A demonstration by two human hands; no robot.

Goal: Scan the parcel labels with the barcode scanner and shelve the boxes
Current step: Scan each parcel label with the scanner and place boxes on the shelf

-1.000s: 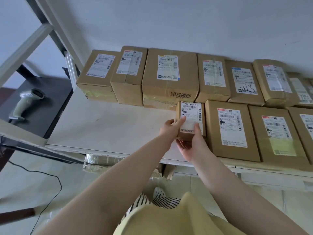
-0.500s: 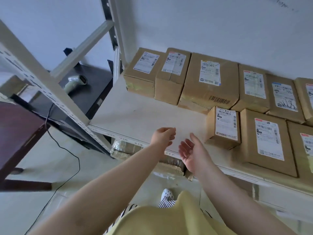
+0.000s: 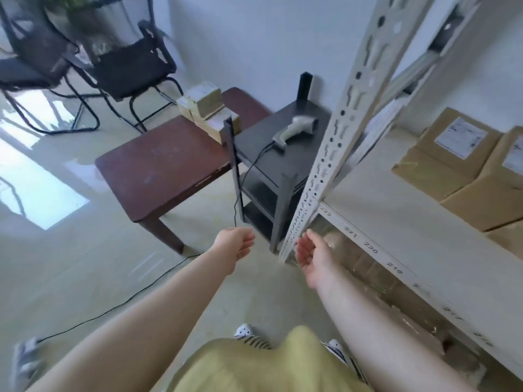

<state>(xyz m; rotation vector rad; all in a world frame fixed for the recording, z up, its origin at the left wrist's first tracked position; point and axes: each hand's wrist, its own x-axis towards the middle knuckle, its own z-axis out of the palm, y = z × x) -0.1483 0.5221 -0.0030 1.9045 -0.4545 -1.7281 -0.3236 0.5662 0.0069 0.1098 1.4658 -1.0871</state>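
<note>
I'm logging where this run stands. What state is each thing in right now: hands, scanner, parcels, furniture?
Left hand: empty, fingers relaxed.
Right hand: empty, palm open.
Barcode scanner: lying on the black stand, cable attached, unheld.
Unshelved parcels: stacked at the far edge of the brown table.
Shelved boxes: on the shelf, labels up.
Two chairs: unoccupied.

Along the front edge of the white shelf [image 3: 396, 267], at the right of the frame, small dark numbers run in a row: 221, 220 and 219 can be read. Further numbers are blurred. Labels on the boxes [image 3: 441, 162] at far right are illegible.
</note>
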